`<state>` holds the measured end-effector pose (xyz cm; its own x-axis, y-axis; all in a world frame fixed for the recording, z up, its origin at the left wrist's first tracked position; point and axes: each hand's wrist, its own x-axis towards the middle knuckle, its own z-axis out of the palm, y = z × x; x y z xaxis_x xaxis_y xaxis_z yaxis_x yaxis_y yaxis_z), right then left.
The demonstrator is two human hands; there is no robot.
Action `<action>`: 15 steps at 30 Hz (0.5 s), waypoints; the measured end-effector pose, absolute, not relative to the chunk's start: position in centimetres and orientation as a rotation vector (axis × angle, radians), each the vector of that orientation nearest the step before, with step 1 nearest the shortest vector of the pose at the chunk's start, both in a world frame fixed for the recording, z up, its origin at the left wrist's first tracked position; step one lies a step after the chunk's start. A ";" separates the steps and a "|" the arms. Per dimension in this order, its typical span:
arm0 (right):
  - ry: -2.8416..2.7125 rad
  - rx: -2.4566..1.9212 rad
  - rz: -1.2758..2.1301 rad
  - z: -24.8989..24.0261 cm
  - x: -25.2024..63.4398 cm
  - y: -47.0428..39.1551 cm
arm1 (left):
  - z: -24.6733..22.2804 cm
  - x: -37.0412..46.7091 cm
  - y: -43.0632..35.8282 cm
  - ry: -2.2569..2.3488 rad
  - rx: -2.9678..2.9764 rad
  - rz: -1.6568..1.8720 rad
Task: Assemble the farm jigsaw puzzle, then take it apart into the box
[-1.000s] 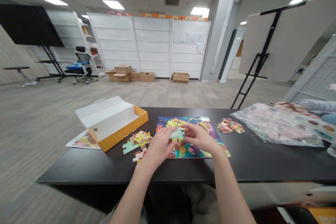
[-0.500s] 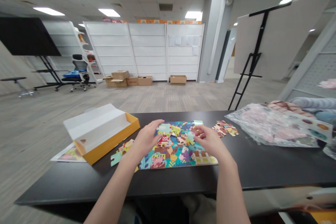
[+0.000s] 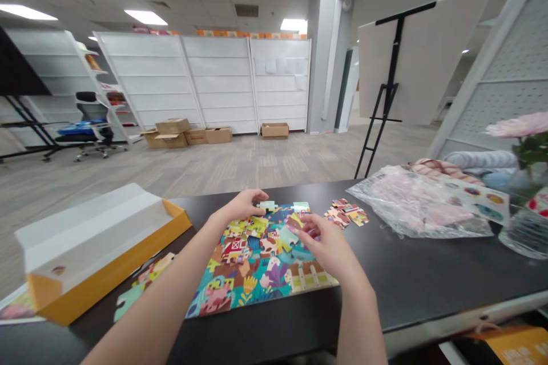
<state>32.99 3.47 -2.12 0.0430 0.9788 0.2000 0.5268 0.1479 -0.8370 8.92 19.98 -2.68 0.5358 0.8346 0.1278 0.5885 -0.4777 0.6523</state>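
black table: hands over puzzle, far pale piece shifted rightward

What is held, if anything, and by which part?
The left hand seems to pinch the far pale piece by its left end. Whether the right hand grips the near pale piece beside it cannot be told.

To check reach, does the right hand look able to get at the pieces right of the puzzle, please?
Probably yes: those loose pieces lie beside the right hand, with nothing visibly lying on them.
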 end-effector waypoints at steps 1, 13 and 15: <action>-1.586 -1.490 0.685 -2.2 33.1 3.4 | -2.8 8.8 20.4 1.147 2.208 0.562; -1.603 -1.448 0.699 -1.8 32.3 3.2 | -3.4 9.7 20.0 1.093 2.187 0.461; -1.586 -1.470 0.681 -1.9 32.8 3.2 | -3.3 10.0 19.8 1.079 2.215 0.441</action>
<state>32.84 3.15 -1.89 0.0484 0.9750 0.2171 0.5140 0.1621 -0.8424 10.00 19.85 -3.31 0.6092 0.7927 0.0243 0.5824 -0.4679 0.6647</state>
